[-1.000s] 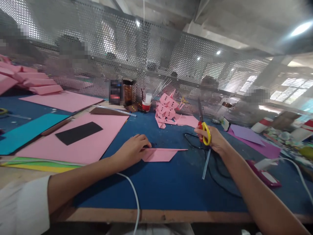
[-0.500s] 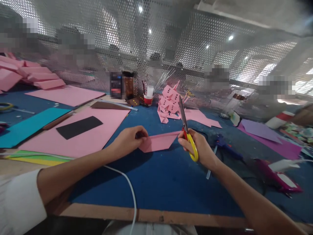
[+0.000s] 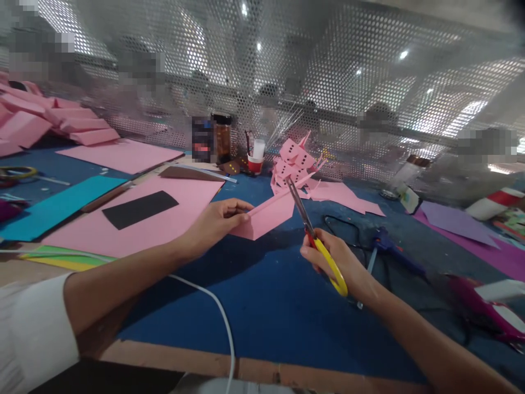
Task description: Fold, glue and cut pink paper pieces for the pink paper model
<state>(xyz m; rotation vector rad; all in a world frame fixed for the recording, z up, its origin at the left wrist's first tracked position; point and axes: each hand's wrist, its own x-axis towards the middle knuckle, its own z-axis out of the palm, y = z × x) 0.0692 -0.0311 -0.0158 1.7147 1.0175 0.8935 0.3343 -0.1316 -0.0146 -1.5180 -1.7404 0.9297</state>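
Scissors (image 3: 325, 255) are sitting in the closed right hand (image 3: 339, 256), the left hand (image 3: 213, 223) gripping a folded pink sheet (image 3: 268, 216) on the near side of the dotted pink model (image 3: 292, 151). Folding is looking done; the strip (image 3: 307, 181) past the blades (image 3: 301, 207) is apparently still hanging uncut.

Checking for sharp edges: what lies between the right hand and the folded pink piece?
In the head view, the scissors' blades extend from the right hand toward the folded pink piece; contact is unclear.
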